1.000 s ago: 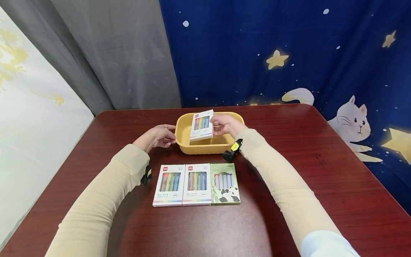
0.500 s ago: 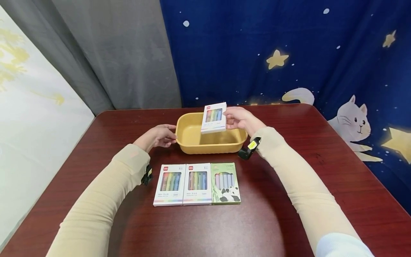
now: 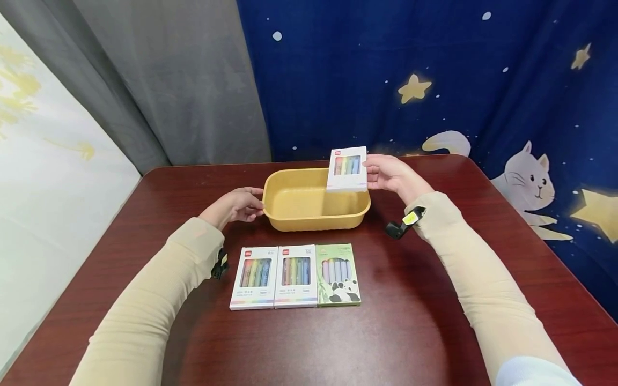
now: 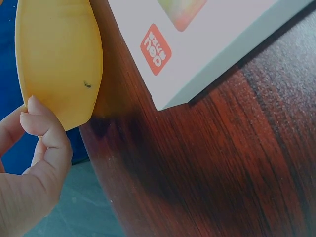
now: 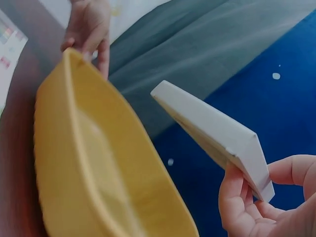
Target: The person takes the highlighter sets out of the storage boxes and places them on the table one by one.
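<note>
In the head view, my right hand (image 3: 393, 174) pinches a white box of coloured pens (image 3: 347, 169) by its right edge. It holds this box raised over the right rear of a yellow plastic basket (image 3: 316, 222). The right wrist view shows the same white box (image 5: 212, 128) tilted, thumb on one side and fingers on the other. At the basket's left end, my left hand (image 3: 234, 205) grips the rim with thumb and fingertips, as the left wrist view also shows. The basket's inside is bare where it shows.
Two white pen boxes (image 3: 253, 279) (image 3: 296, 277) and a green panda pen box (image 3: 338, 275) lie side by side in front of the basket on the dark red table (image 3: 367, 343). Grey and blue curtains (image 3: 338, 75) hang behind the table's far edge.
My right hand has lifted the white pen box up from inside the basket and carried it right, to above the right rear rim. The left hand has stayed at the basket's left end.
</note>
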Action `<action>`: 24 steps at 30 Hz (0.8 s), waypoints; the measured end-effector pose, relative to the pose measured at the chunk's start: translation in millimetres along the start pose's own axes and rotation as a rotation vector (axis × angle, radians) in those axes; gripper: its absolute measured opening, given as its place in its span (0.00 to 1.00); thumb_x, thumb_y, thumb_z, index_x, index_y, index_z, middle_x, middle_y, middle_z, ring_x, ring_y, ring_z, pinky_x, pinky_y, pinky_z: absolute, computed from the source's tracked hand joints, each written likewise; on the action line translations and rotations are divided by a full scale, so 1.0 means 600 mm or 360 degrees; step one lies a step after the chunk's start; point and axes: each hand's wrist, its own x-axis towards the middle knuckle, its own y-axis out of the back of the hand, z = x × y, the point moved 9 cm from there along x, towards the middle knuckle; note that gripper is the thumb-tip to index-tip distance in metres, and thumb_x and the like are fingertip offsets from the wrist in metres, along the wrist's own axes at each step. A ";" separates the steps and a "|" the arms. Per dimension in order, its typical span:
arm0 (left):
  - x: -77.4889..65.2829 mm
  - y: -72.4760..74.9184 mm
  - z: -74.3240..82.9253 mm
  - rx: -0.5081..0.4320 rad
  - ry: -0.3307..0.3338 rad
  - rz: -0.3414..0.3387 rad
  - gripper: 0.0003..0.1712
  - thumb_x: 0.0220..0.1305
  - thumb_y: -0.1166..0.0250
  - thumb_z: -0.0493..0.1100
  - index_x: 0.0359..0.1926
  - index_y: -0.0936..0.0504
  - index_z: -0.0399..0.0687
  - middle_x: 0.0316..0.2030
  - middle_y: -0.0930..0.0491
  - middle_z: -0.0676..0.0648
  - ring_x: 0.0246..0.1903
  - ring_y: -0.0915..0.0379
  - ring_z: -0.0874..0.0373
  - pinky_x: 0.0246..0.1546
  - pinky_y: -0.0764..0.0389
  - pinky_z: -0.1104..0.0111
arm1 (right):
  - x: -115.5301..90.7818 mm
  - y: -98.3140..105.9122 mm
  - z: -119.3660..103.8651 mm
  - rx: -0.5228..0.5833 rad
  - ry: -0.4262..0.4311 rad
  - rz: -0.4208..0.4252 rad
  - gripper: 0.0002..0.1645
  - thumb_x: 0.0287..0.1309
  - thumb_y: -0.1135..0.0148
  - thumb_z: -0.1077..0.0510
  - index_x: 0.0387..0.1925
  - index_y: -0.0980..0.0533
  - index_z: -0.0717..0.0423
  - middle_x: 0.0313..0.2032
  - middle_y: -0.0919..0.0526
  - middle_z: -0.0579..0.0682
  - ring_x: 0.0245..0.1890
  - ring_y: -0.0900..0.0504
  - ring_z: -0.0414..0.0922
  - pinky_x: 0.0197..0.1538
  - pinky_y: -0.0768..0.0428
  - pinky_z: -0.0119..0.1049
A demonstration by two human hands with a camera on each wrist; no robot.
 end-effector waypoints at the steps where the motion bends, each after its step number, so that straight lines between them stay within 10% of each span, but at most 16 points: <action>1: 0.000 0.000 0.000 0.0001 0.0000 0.0000 0.34 0.64 0.47 0.32 0.69 0.47 0.51 0.37 0.28 0.46 0.20 0.28 0.63 0.23 0.28 0.75 | -0.003 0.005 0.001 -0.0010 -0.0001 -0.0006 0.11 0.61 0.58 0.68 0.44 0.37 0.53 0.26 0.21 0.50 0.27 0.21 0.44 0.31 0.22 0.38; 24: 0.000 -0.002 0.000 0.0000 0.0006 -0.0004 0.34 0.64 0.47 0.33 0.69 0.47 0.50 0.39 0.28 0.45 0.21 0.28 0.63 0.24 0.28 0.75 | -0.099 0.081 0.048 -0.0083 -0.0059 -0.0194 0.28 0.65 0.59 0.66 0.65 0.52 0.58 0.35 0.19 0.49 0.35 0.19 0.44 0.38 0.20 0.40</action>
